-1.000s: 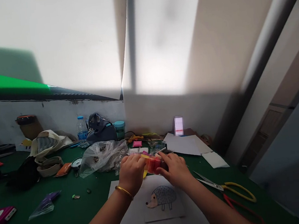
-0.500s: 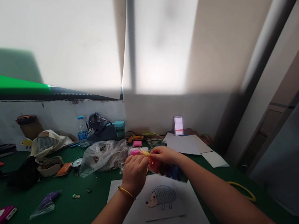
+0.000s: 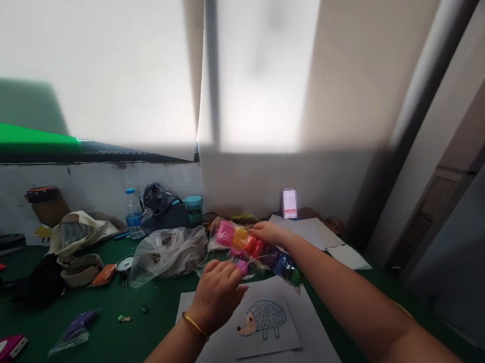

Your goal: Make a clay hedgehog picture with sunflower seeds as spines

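Observation:
My right hand (image 3: pixel 272 234) grips a strip of colourful clay packets (image 3: pixel 256 247) in clear plastic, running from pink and yellow through orange and red to dark blue and green. The strip slants above the back edge of a white sheet (image 3: pixel 205 347). My left hand (image 3: pixel 219 292), with a yellow bangle at the wrist, is apart from the strip, fingers loosely bent and thumb spread. Just beyond its fingertips is a pink packet (image 3: pixel 241 266). Below the hands lies a hedgehog drawing (image 3: pixel 267 316) on paper.
A clear plastic bag (image 3: pixel 167 256), a water bottle (image 3: pixel 133 216) and a dark blue bag (image 3: pixel 163 213) stand towards the wall. On the green table at left are a purple packet (image 3: pixel 78 326) and a magenta box (image 3: pixel 3 354). A phone (image 3: pixel 290 202) leans at the back.
My left hand has come off the packets and moved down towards me, its fingers loosening. The right hand has shifted slightly up and back with the strip, which is now spread out in view.

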Tool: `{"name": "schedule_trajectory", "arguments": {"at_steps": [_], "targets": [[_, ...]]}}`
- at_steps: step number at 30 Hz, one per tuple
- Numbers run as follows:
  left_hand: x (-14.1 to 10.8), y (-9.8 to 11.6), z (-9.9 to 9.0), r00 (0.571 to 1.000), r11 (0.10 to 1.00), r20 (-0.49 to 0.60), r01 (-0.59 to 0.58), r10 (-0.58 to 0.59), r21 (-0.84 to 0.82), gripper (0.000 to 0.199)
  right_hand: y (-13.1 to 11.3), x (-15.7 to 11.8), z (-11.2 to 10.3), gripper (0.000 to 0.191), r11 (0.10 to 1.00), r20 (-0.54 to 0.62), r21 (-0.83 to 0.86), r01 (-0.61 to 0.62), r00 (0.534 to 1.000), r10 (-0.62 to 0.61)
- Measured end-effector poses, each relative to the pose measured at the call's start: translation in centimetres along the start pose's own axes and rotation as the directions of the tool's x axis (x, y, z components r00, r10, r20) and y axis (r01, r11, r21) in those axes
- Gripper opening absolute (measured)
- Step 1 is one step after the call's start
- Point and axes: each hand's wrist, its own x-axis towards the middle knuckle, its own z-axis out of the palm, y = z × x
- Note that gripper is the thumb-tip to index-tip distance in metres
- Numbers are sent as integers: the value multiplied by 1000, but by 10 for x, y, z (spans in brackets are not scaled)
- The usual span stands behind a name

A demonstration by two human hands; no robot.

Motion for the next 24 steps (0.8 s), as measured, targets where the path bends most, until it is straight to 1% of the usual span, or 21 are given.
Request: {"name": "schedule_trajectory", "arguments": {"at_steps": [1, 2, 3, 4, 5, 6, 7, 8, 10, 12, 13, 14, 16, 18, 19, 21, 22, 24], "targets": [[3, 2, 1, 997, 997, 5, 71, -71, 29, 17, -4, 0, 2, 37, 1000, -1, -28, 4, 1000, -4], [7, 4, 2, 992, 990, 3, 128, -129, 63, 28, -10, 0, 4, 35, 998, -1, -58, 10, 1000, -10], [12, 6, 3, 984, 979, -5, 176, -177, 100, 38, -15, 0, 6, 34, 996, 0, -88, 17, 1000, -17], [17, 9, 4, 979, 969, -20, 205, -205, 135, 41, -20, 0, 9, 32, 993, 2, -114, 27, 1000, -27], [21, 11, 5, 978, 964, -37, 209, -206, 164, 36, -25, 0, 10, 30, 990, 4, -136, 37, 999, -37], [25, 13, 6, 980, 962, -59, 200, -192, 188, 25, -29, 0, 12, 29, 987, 7, -151, 46, 999, -46], [27, 14, 6, 984, 965, -78, 170, -158, 202, 15, -32, 1, 12, 29, 985, 6, -161, 53, 999, -53], [28, 15, 7, 991, 972, -90, 118, -101, 203, 12, -34, 1, 12, 29, 985, 2, -165, 58, 998, -58], [26, 16, 9, 995, 983, -86, -42, 59, 179, 19, -33, 4, 8, 30, 986, -17, -156, 53, 998, -56], [19, 14, 11, 975, 970, -65, -202, 212, 137, 23, -29, 7, 3, 34, 992, -36, -126, 27, 999, -32], [15, 14, 12, 965, 962, -61, -245, 253, 122, 24, -26, 9, 1, 36, 995, -38, -104, 9, 999, -13], [12, 13, 12, 961, 959, -62, -263, 270, 106, 24, -23, 10, -1, 38, 997, -33, -77, -11, 999, 8], [7, 13, 12, 963, 965, -66, -257, 260, 57, 25, -18, 10, -3, 39, 999, -10, -15, -45, 999, 44], [6, 14, 11, 976, 977, -54, -211, 209, -22, 20, -15, 8, -2, 38, 996, 14, 49, -71, 997, 70], [7, 15, 10, 987, 985, -38, -161, 159, -67, 18, -14, 7, -2, 38, 993, 24, 81, -81, 997, 80], [11, 15, 8, 1000, 989, 5, 4, -3, -146, 23, -13, 5, -3, 39, 985, 39, 143, -101, 995, 97], [13, 15, 8, 994, 979, 31, 105, -101, -172, 29, -13, 4, -4, 40, 979, 45, 173, -111, 994, 104], [20, 12, 8, 959, 941, 85, 282, -271, -189, 40, -13, 4, -5, 43, 965, 59, 229, -129, 991, 119]]}}
